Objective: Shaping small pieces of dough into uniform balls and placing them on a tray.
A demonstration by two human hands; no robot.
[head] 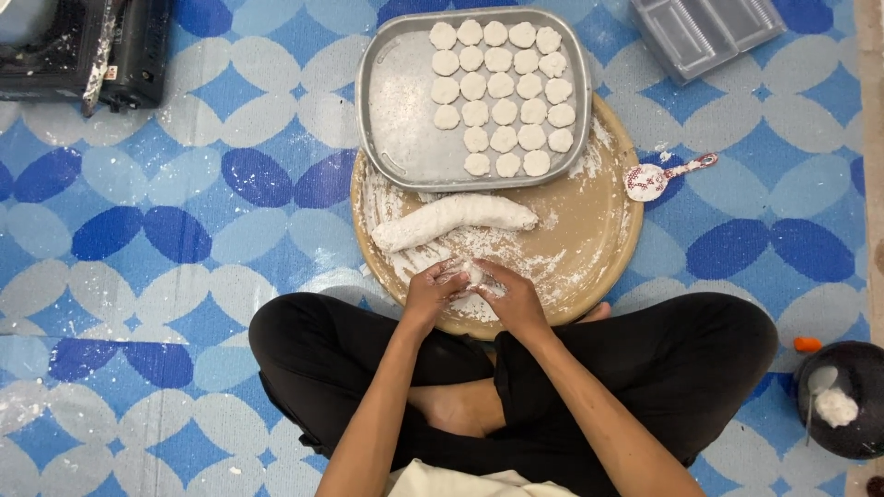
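blue patterned mat (184, 212), floury round board (589, 239)

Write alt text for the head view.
Both hands, left hand and right hand, pinch a small dough piece over a floured round board. A dough log lies beyond them, beside a metal tray of dough discs.

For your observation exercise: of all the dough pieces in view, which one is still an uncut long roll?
The log lying across the round board, between tray and hands; the others are small flat discs.
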